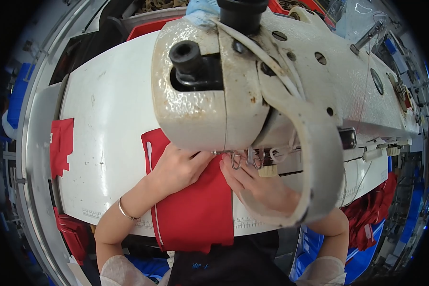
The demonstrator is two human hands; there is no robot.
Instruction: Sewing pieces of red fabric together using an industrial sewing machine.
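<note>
A red fabric piece (pixel 195 214) with a white strip along its left edge lies under the head of a sewing machine (pixel 190 114) and hangs over the table's front edge. My left hand (pixel 178 167) is closed on the cloth, its fingers bent and its fingertips partly hidden beside the machine head. At the cloth's right edge, close to the presser area, my right hand (pixel 260 183) holds it with curled fingers. A curved pale guard on the machine covers part of that hand. The needle itself is hidden from this view.
A smaller red cloth piece (pixel 62 145) lies at the left end of the white table (pixel 109 95). More red fabric (pixel 73 236) hangs at the lower left. On the right, a heap of red pieces (pixel 369 212) rests by a blue bin (pixel 364 262). Thread (pixel 365 90) runs down the machine's right side.
</note>
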